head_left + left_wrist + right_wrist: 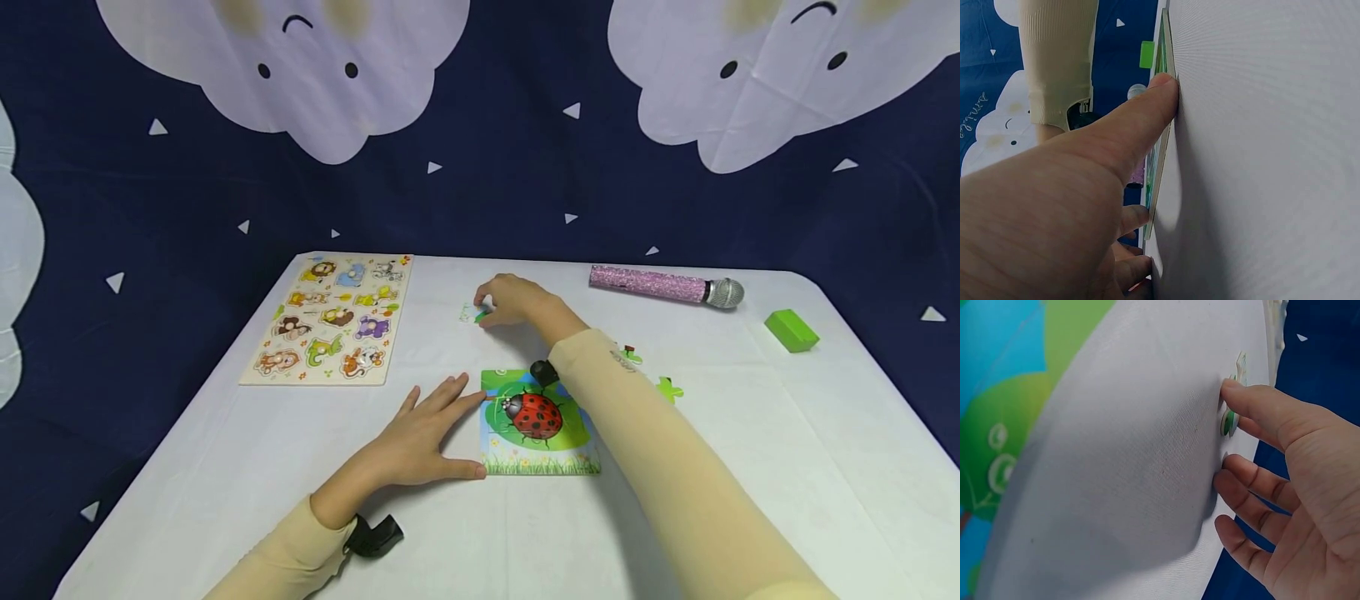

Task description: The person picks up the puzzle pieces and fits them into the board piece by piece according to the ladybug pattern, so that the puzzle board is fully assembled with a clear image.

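A square ladybug puzzle board [536, 458] lies on the white table. My left hand [420, 433] spreads its fingers at the board's left side, thumb and a fingertip touching its edge; the left wrist view shows the thumb [1141, 106] against that edge. Farther back, my right hand [513, 302] has thumb and index finger at a small flat green-and-white puzzle piece [468, 313]. In the right wrist view the thumb and index finger pinch this piece [1229, 422], partly hidden by them, and the other fingers are loosely bent.
An animal peg puzzle [322, 321] lies at the back left. Green loose pieces [667, 389] lie right of the board, partly behind the right sleeve. A pink glittery microphone [660, 285] and a green block [792, 331] are at the back right. A dark cloud-patterned cloth hangs behind.
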Demonstrator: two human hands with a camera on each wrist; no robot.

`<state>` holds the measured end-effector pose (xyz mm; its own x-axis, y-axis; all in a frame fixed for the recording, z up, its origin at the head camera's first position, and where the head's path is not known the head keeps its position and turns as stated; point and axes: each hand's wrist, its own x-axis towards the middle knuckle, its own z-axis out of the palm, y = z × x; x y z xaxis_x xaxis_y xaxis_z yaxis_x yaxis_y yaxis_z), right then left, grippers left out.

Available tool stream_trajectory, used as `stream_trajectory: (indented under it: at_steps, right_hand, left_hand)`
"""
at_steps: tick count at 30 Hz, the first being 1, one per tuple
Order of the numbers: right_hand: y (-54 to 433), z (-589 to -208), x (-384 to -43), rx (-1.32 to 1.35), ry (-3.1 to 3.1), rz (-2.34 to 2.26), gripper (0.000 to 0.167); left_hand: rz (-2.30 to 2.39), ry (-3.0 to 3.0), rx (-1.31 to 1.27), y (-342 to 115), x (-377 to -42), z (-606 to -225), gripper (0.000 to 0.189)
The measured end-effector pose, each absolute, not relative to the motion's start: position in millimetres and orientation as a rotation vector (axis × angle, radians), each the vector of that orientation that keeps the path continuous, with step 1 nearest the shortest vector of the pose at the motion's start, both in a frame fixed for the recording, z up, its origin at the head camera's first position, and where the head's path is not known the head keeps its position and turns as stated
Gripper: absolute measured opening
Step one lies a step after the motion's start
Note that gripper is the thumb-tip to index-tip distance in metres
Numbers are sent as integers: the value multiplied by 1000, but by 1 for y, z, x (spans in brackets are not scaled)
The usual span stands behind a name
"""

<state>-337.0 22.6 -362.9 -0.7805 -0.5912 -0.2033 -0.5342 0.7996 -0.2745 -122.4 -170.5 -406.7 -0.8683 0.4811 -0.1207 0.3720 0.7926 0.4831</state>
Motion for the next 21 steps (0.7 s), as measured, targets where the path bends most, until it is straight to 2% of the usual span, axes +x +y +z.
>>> stream_trajectory:
  at_steps: [21]
  right_hand:
    - [29,-366,-340,-934,2659,-398,40]
  left_hand:
    - [663,2750,666,-171,-123,-408,101]
